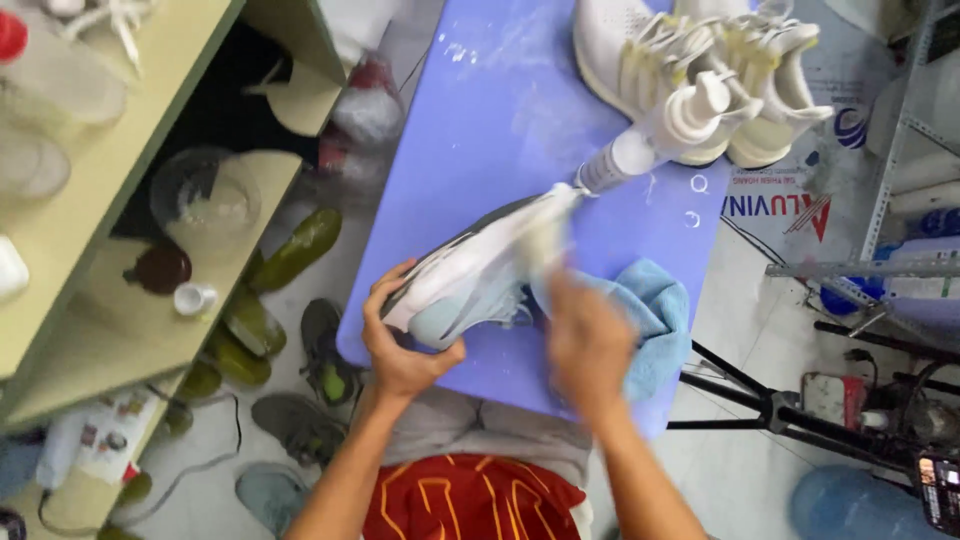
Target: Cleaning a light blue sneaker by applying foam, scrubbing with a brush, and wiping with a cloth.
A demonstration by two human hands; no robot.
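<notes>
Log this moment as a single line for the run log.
left hand: holds white sneaker | right hand: blurred, on sneaker, over blue cloth | pump bottle and pair of white shoes on purple table

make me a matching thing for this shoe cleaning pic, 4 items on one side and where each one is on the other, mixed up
Items:
1. grey and white shoe
2. blue cloth
3. pump bottle
4. pair of white shoes

Places:
A. far end of the purple table
B. lying on its side mid-table
C. held in the left hand
D. beside the blurred right hand

Pairs: 1-C, 2-D, 3-B, 4-A
</notes>
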